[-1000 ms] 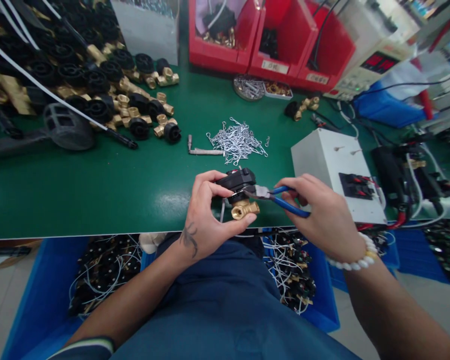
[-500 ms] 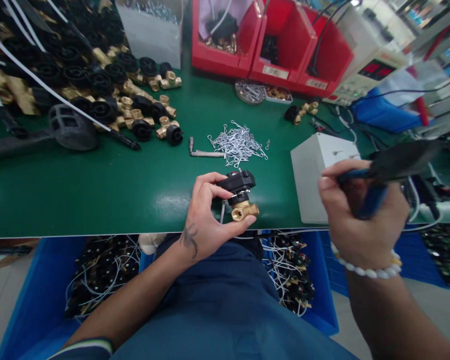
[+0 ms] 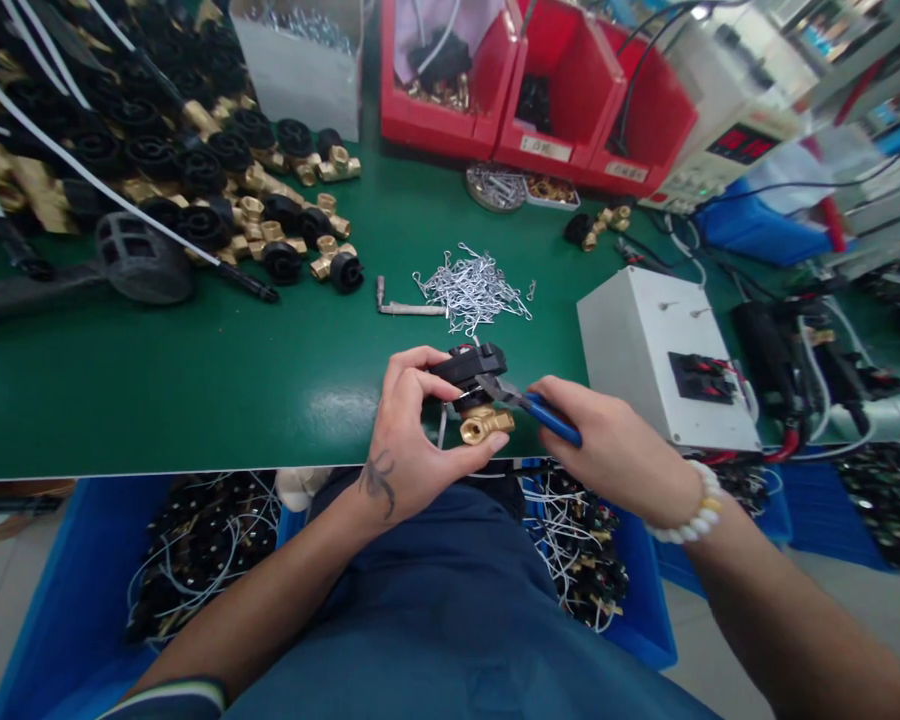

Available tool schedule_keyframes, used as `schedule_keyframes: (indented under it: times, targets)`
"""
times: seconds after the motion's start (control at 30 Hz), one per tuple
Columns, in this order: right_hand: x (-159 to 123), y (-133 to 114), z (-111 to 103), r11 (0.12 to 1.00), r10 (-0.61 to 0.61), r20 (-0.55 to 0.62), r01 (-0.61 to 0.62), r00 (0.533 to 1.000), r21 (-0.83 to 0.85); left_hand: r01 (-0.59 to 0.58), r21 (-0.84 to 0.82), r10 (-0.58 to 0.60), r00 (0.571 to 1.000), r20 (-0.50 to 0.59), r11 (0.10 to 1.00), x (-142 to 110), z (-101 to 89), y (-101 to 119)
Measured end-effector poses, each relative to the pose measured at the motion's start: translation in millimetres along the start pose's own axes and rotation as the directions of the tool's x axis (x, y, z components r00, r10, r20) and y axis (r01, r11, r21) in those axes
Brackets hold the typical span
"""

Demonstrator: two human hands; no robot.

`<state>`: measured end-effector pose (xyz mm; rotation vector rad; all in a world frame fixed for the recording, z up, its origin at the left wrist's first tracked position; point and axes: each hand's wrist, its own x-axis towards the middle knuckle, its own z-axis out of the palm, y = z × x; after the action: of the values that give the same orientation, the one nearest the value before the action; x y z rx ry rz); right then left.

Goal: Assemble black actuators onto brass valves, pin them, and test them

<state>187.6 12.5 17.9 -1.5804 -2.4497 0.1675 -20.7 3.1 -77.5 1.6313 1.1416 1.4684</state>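
Observation:
My left hand [image 3: 412, 430] is closed round a brass valve with a black plastic top [image 3: 484, 424], held above the bench's front edge. My thumb presses the brass body and my fingers the black part. In my right hand [image 3: 607, 440] are blue-handled pliers [image 3: 551, 418]. Their jaws touch the valve just under the black top; whether they grip the thin metal pin there I cannot tell. Behind the valve lies a pile of silver spring clips [image 3: 474, 290]. An angled metal tool [image 3: 412, 309] rests against the pile's left side.
Several brass valves with black caps [image 3: 270, 240] crowd the left of the green bench [image 3: 195, 400]. Red bins [image 3: 450, 125] line the back. A grey switch box [image 3: 622, 350] stands at the right. Blue crates [image 3: 67, 590] with cabled parts sit below the bench edge.
My right hand swung the pliers away to the right, then brought them back against the valve. My left hand has kept its hold on the valve almost unmoved.

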Motion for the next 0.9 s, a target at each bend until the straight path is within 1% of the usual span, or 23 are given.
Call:
schedule_keyframes:
  times: [0.03,0.1,0.17,0.2,0.23,0.27,0.3,0.33,0.37,0.43,0.47,0.5,0.53,0.57,0.6,0.67,0.7,0.73,0.77,0.8,0.83,0.87,0.9]
  targets:
    - [-0.3,-0.3,-1.6,1.0,-0.023,0.017,0.024,1.0,-0.007,0.0,0.0,0.0,1.0,-0.002,1.0,0.0,-0.1,0.1]
    - [-1.3,-1.0,-4.7,1.0,0.003,-0.226,0.003,0.974,0.023,-0.006,0.003,0.006,1.0,0.003,1.0,0.3,-0.3,0.4]
    - [-2.1,-1.5,-5.3,0.996,0.086,-0.493,-0.061,0.866,0.068,-0.01,0.006,0.01,1.0,0.012,1.0,0.8,-0.5,0.8]
    - [-2.0,-1.7,-4.6,0.996,0.09,-0.507,-0.066,0.857,0.066,-0.012,0.006,0.012,1.0,0.014,1.0,1.0,-0.5,0.9]
    - [-1.6,-1.7,-3.7,0.998,0.063,-0.427,-0.052,0.902,0.038,-0.015,0.006,0.015,1.0,0.011,1.0,1.1,-0.3,0.8]
    - [-0.9,-1.5,-2.7,1.0,0.014,-0.266,-0.016,0.964,-0.005,-0.015,0.005,0.015,1.0,0.005,1.0,1.0,-0.1,0.6]
    - [-0.1,-1.3,-2.1,0.999,-0.034,-0.088,0.03,0.996,-0.042,-0.014,0.001,0.014,1.0,-0.001,1.0,0.8,0.2,0.4]
    - [0.7,-1.0,-2.1,0.996,-0.063,0.035,0.065,0.997,-0.059,-0.012,-0.003,0.012,1.0,-0.005,1.0,0.6,0.5,0.1]
    - [1.3,-0.7,-2.5,0.996,-0.061,0.051,0.064,0.997,-0.056,-0.01,-0.005,0.01,1.0,-0.007,1.0,0.3,0.7,-0.2]
    - [1.6,-0.3,-3.5,1.0,0.01,-0.239,-0.016,0.971,-0.022,-0.003,-0.006,0.003,1.0,-0.001,1.0,0.0,1.0,-0.6]
    - [1.5,-0.1,-3.5,0.998,0.052,-0.414,-0.054,0.909,0.007,-0.003,-0.008,0.003,1.0,0.003,1.0,0.0,1.0,-0.6]
    - [1.4,0.2,-3.0,0.997,0.073,-0.51,-0.07,0.857,0.026,-0.003,-0.008,0.003,1.0,0.004,1.0,0.1,0.9,-0.6]
    - [1.5,0.6,-2.1,0.998,0.065,-0.504,-0.065,0.861,0.019,-0.003,-0.008,0.003,1.0,0.002,1.0,0.2,0.8,-0.6]
    - [1.8,1.2,-1.1,0.999,0.032,-0.403,-0.04,0.915,-0.011,-0.005,-0.009,0.005,1.0,-0.002,1.0,0.4,0.7,-0.5]
    - [2.2,1.9,-0.3,0.999,-0.019,-0.23,0.009,0.973,-0.047,-0.004,-0.009,0.004,1.0,-0.009,1.0,0.6,0.5,-0.5]
    - [3.0,3.3,-0.2,0.993,-0.081,0.052,0.085,0.995,-0.082,-0.002,-0.005,0.002,1.0,-0.014,1.0,0.9,0.2,-0.4]
    - [3.3,3.8,-0.8,0.994,-0.078,0.037,0.081,0.996,-0.079,0.0,-0.002,0.0,1.0,-0.011,1.0,1.0,0.1,-0.3]
    - [3.3,4.1,-1.5,0.997,-0.053,-0.09,0.048,0.995,-0.06,0.0,-0.001,0.0,1.0,-0.006,1.0,1.1,-0.1,-0.2]
    - [3.3,4.2,-1.8,1.0,-0.002,-0.268,-0.004,0.963,-0.02,-0.001,0.001,0.001,1.0,0.0,1.0,1.3,-0.2,-0.1]
    - [3.3,3.9,-1.7,0.999,0.05,-0.433,-0.041,0.9,0.031,-0.003,0.003,0.003,1.0,0.005,1.0,1.4,-0.3,0.0]
    - [3.5,3.4,-1.0,0.997,0.075,-0.522,-0.045,0.849,0.069,-0.005,0.008,0.005,1.0,0.008,1.0,1.5,-0.4,0.1]
    - [3.9,2.7,0.0,0.997,0.064,-0.519,-0.029,0.852,0.076,-0.007,0.012,0.007,1.0,0.009,1.0,1.5,-0.5,0.2]
    - [4.4,2.2,1.1,0.998,0.021,-0.422,0.003,0.906,0.055,-0.008,0.015,0.008,1.0,0.005,1.0,1.4,-0.6,0.2]
